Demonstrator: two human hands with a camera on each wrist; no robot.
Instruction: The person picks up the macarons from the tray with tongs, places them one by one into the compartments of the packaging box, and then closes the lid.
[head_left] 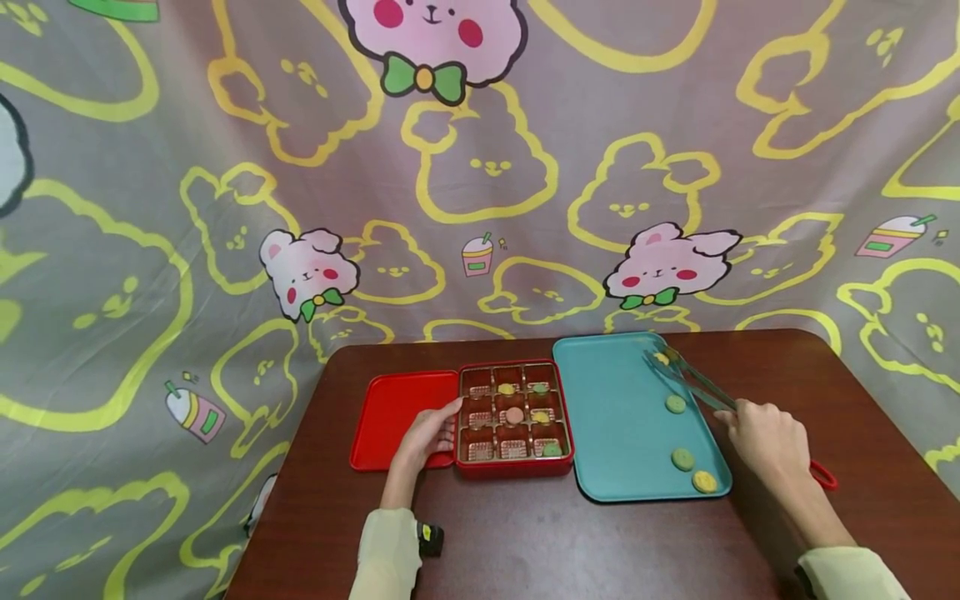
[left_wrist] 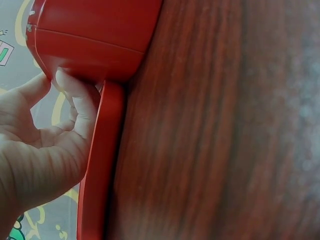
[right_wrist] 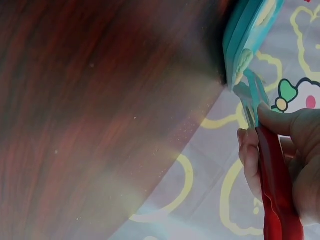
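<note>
My right hand (head_left: 768,442) grips a pair of tongs (head_left: 708,390) with red handles (right_wrist: 275,185). The tongs' tips are around a yellow cookie (head_left: 662,358) near the far right corner of the blue tray (head_left: 622,417). Along the tray's right side lie green cookies (head_left: 682,458) and another yellow one (head_left: 704,482). At the left wall of the red box (head_left: 513,471), my left hand (head_left: 431,433) holds the rim between thumb and fingers. Inside the box, a divided insert (head_left: 480,450) has cookies in several compartments, including a pink cookie (head_left: 514,415) in the middle one.
A red lid (head_left: 401,408) lies flat against the left side of the box, under my left hand. The blue tray stands close to the box's right side. Behind the brown table (head_left: 510,542) hangs a patterned cloth (head_left: 487,275).
</note>
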